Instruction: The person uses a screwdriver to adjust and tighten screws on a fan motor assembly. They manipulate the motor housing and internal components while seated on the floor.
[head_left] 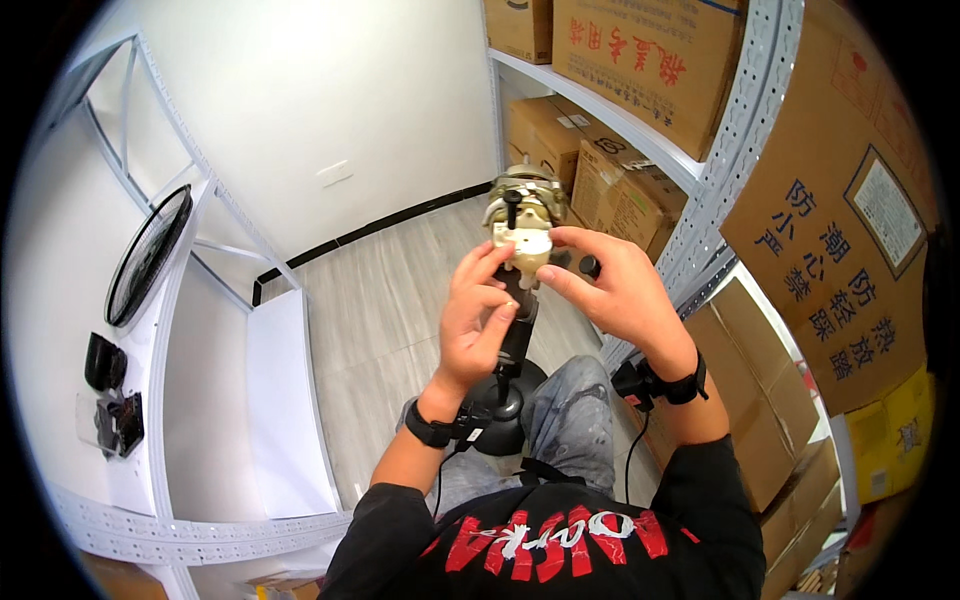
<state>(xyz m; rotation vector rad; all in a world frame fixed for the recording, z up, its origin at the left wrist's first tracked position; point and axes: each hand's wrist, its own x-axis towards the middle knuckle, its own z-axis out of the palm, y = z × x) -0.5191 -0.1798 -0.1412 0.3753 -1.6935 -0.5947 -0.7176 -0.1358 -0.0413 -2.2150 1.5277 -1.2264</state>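
Observation:
The bared motor (pixel 525 190) of an electric fan stands in front of me on a black pole, which rises from a round black base (pixel 497 425) between my legs. At its near end is a cream plastic gear housing (pixel 530 245), with a black knob (pixel 512 199) sticking up beside it. My right hand (pixel 620 290) grips this housing from the right between thumb and index finger. On the left, my left hand (pixel 475 325) has its index finger against the housing. Its thumb is pressed to the other fingers, and whatever is pinched there is too small to name.
A black round fan grille (pixel 150 255) leans on the white shelf (pixel 165 400) at left. Near it lie a black plastic shell (pixel 105 362) and a black part with clear plastic (pixel 120 425). Cardboard boxes (pixel 640 60) fill the right-hand rack (pixel 620 105). Another large carton (pixel 830 230) stands close at right.

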